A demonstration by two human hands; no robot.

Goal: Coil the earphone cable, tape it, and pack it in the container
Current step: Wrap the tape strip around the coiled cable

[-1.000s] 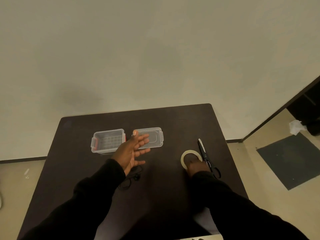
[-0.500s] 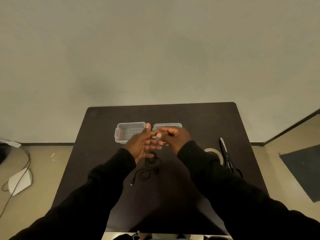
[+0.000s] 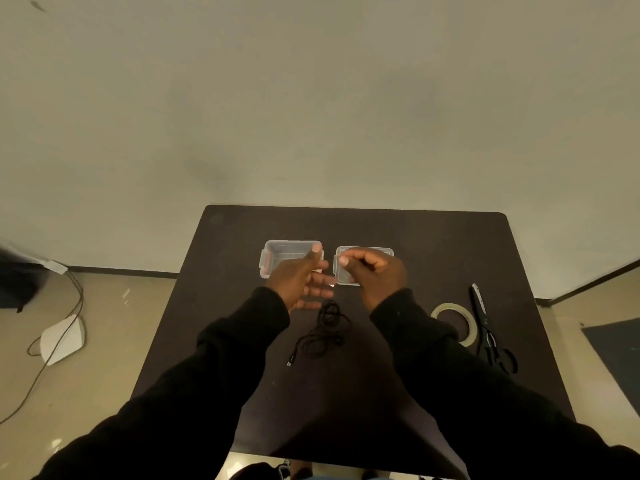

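Observation:
The black earphone cable (image 3: 325, 332) lies in a loose tangle on the dark table (image 3: 433, 244), its plug pointing toward the near left. Just beyond it my left hand (image 3: 299, 280) is raised with the palm facing right and the fingers spread, holding nothing. My right hand (image 3: 379, 275) is opposite it with the fingers curled and the thumb against the index finger; I see nothing in the pinch. Behind my hands stand the clear container (image 3: 277, 249) with red latches and, to its right, its clear lid (image 3: 388, 252), both partly hidden.
A roll of clear tape (image 3: 465, 318) lies flat to the right of my right sleeve, with black scissors (image 3: 485, 329) next to it near the table's right edge. On the floor at left are a white device (image 3: 64, 339) and a cable.
My right hand left the tape roll and came up in front of the lid, facing my left hand. The view shifted left. The cable stays on the table.

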